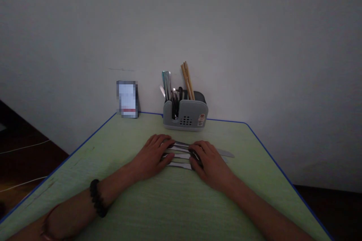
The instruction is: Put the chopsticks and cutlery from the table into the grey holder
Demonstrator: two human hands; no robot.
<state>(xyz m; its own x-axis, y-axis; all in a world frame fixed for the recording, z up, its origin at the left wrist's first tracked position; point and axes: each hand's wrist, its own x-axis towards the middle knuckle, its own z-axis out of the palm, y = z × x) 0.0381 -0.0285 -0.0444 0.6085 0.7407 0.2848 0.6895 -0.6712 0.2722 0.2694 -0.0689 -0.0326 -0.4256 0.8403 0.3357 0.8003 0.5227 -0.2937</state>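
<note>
Several metal table knives (182, 156) lie side by side, crosswise, on the table in front of me. My left hand (154, 156) is over their left ends, fingers on the far side and thumb on the near side. Across their right part, my right hand (210, 163) rests in much the same way, fingers bent and thumb tucked near the closest knife. One blade sticks out to the right beyond that hand. The palms hide both ends of most knives.
A grey cutlery holder (185, 116) stands at the table's back edge, with metal cutlery (167, 84) and wooden chopsticks (187, 81) upright in it. To its left a phone (128, 99) leans against the wall. The green table (181, 203) has a blue edge.
</note>
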